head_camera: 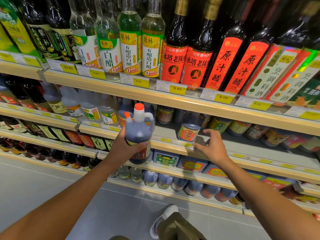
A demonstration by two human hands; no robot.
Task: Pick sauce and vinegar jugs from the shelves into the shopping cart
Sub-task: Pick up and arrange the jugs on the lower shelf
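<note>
Left hand: grip wrapped round dark plastic vinegar jug, orange-red cap, held upright in front of the shelves.
Right hand: grip wide, fingers spread, holding nothing, over pale wooden shelf edge.
Squat dark jug: yellow-red label, on shelf just beside right fingertips.

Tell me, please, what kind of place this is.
Most likely a supermarket aisle for vinegar and sauces: wooden shelves packed with labelled bottles, yellow price tags along their edges, and a left hand holding a dark jug.

Dark-brown jug with an orange-red cap and red label; pale wooden shelf edges; yellow price tags.
</note>
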